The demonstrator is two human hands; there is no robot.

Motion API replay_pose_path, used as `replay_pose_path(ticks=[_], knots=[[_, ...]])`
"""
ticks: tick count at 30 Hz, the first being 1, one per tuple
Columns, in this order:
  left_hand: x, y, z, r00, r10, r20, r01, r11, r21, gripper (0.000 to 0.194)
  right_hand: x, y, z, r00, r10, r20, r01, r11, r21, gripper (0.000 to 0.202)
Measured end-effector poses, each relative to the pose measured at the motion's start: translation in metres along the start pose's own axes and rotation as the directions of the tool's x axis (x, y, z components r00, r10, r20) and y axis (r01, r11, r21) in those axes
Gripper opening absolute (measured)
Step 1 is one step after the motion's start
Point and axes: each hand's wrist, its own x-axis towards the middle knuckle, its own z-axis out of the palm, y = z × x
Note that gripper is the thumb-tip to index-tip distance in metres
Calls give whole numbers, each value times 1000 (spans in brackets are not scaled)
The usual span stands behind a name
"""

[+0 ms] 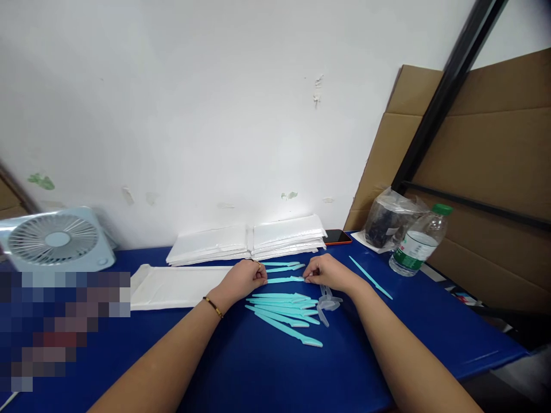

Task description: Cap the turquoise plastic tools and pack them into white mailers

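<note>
My left hand (248, 277) pinches the handle end of a turquoise eyebrow razor (282, 280), held level over the table. At the razor's blade end, the fingers of my right hand (323, 271) are closed on what looks like a small clear blade cap; my fingertips partly cover it. Two more razors (284, 268) lie just behind. Closer to me, several eyebrow razors (279, 310) are fanned out on the blue table (275, 378). Loose clear caps (329, 303) sit in a small heap below my right hand. One separate razor (371, 278) lies to the right of it.
White padded envelopes (210, 243) are stacked against the wall, and another envelope (176, 287) lies flat at left. A fan (58, 238) stands far left. Beyond my right hand are a phone (338, 237), a bagged dark item (383, 223) and a water bottle (417, 244).
</note>
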Motion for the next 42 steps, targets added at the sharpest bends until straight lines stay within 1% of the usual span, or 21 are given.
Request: replay_pose_path(ticks=[3,5,8,10,11,13,15,16,18,21,23,25,28,30,32,37,40,42], knots=[[2,-3,3,1000,14,-14,-14,999,40,12,6,-5,9,999,-34,-33,33,999,-27,13],[2,-5,4,999,20,-33,-17,997,80,12,8,-7,10,998,-53,-42,52,998,-22,14],[1,-3,4,996,26,-89,-16,994,111,12,4,-4,0,997,-44,-60,47,998,44,16],[0,2,3,994,38,-100,-31,997,73,16,-5,3,-14,998,-33,-44,37,995,89,16],[0,6,2,996,49,-73,-46,998,37,18,-10,7,-21,1000,-31,-7,31,994,102,16],[-1,13,2,997,75,30,-74,996,-42,20,-17,14,-30,995,-12,94,2,995,104,18],[-1,19,1,988,89,123,-78,993,-90,19,-20,19,-33,985,16,170,-31,996,89,23],[-2,21,2,985,78,154,-64,994,-94,19,-20,21,-32,982,27,188,-44,996,82,23],[-2,23,2,980,15,201,1,997,-81,18,-18,20,-28,978,43,202,-58,996,67,20],[-4,21,1,967,-72,243,88,995,-55,16,-15,16,-23,980,63,188,-67,998,15,14],[-5,20,2,968,-85,237,102,993,-60,15,-15,12,-22,983,72,171,-72,997,-3,12],[-5,18,2,972,-89,218,111,990,-89,16,-16,10,-22,984,93,153,-99,995,32,13],[-3,15,1,982,-114,148,135,981,-142,19,-17,6,-23,973,133,190,-171,964,202,19],[-2,14,-1,987,-127,102,141,979,-150,21,-16,4,-23,967,133,218,-198,929,311,22],[-2,13,-2,987,-133,89,145,978,-149,22,-15,2,-23,970,131,204,-199,910,364,24],[-3,16,-5,983,-148,105,163,975,-149,22,-13,-4,-21,975,116,191,-187,893,410,24],[-3,17,-3,987,-129,98,143,979,-146,21,-9,-8,-14,980,84,182,-155,891,427,23],[-1,18,-1,990,-116,79,125,985,-115,19,-5,-11,-6,985,71,157,-131,902,412,22]])
